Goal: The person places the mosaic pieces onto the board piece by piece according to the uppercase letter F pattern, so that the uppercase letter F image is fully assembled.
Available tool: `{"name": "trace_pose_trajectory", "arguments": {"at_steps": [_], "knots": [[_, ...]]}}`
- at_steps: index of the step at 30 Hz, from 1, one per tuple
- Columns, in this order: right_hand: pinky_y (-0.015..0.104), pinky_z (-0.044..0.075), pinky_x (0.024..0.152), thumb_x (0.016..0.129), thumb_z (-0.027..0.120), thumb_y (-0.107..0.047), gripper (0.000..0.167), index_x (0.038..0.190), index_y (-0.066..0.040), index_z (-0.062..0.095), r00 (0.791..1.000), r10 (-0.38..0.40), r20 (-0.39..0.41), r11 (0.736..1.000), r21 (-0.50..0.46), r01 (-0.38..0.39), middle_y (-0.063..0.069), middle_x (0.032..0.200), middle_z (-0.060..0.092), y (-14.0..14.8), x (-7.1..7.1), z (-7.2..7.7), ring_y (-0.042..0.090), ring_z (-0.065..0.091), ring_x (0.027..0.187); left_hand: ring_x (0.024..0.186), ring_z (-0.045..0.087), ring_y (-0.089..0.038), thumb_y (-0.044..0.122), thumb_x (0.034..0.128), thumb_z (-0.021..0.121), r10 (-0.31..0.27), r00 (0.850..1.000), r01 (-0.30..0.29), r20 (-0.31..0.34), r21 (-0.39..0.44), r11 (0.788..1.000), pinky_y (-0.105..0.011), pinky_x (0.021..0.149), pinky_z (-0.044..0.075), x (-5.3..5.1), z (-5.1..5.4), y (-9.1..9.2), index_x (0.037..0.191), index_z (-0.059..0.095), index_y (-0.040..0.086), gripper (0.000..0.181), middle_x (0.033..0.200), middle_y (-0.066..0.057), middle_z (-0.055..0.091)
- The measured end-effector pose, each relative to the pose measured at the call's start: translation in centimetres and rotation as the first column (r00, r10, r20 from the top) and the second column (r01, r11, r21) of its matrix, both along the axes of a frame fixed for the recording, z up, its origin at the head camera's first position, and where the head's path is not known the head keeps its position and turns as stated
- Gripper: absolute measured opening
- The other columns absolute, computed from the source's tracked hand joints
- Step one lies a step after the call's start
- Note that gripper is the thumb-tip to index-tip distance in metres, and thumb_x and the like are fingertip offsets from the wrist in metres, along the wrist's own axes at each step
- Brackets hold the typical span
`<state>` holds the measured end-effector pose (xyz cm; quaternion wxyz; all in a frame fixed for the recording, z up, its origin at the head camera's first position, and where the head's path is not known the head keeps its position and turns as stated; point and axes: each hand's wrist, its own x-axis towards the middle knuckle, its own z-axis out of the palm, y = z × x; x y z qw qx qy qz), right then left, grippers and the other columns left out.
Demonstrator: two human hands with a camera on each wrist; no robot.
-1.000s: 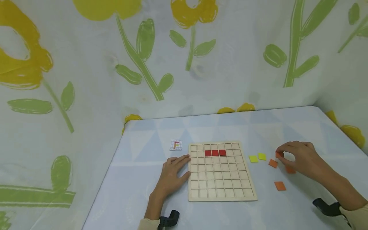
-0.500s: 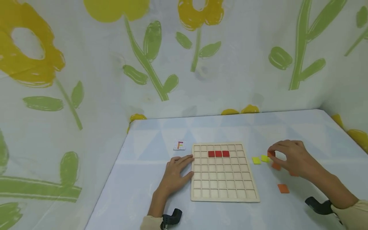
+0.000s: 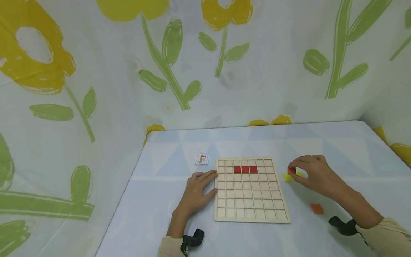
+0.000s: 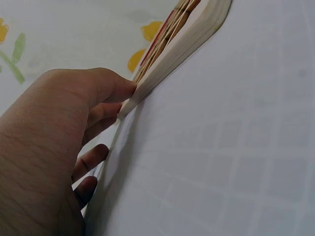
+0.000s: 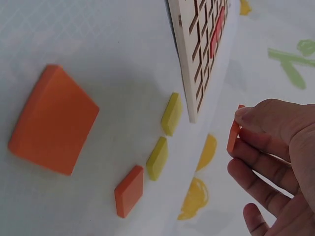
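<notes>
A pale wooden grid board (image 3: 251,204) lies on the table, with a row of red square tiles (image 3: 245,169) in its upper part. My left hand (image 3: 196,192) rests at the board's left edge; in the left wrist view its thumb and fingertips touch the side rim. Between thumb and fingers, my right hand (image 3: 321,178) pinches an orange square tile (image 5: 235,132), raised right of the board. Beneath that hand lie two yellow tiles (image 5: 171,114), partly hidden in the head view. Loose orange tiles (image 5: 54,120) lie nearby, some covered by the right hand in the head view.
A small printed pattern card (image 3: 202,159) with a coloured grid sits behind the left hand, off the board's upper left corner. The table's back edge meets a flower-printed cloth wall (image 3: 257,96). One orange tile (image 3: 317,208) lies below the right forearm.
My right hand has lifted the orange tile and carried it left, over the yellow tiles towards the board. The left hand stays at the board's edge. The head view has shifted slightly.
</notes>
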<state>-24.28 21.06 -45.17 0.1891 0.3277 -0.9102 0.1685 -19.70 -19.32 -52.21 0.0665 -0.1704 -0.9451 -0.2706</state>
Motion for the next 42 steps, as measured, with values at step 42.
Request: {"name": "trace_pose_trajectory", "arguments": {"at_steps": [42], "knots": [[0.051, 0.040, 0.087, 0.078, 0.084, -0.011, 0.016, 0.088, -0.017, 0.073, 0.989, 0.139, 0.045, 0.990, 0.010, -0.139, -0.004, 0.093, 0.070, -7.1, -0.6, 0.1, 0.018, 0.062, 0.088, 0.129, 0.042, -0.022, 0.037, 0.0929, 0.063, 0.004, 1.000, -0.004, -0.002, -0.012, 1.000, -0.047, 0.101, 0.035, -0.2, -0.2, 0.0, 0.144, 0.057, 0.026, 0.052, 0.150, 0.016, 0.047]]}}
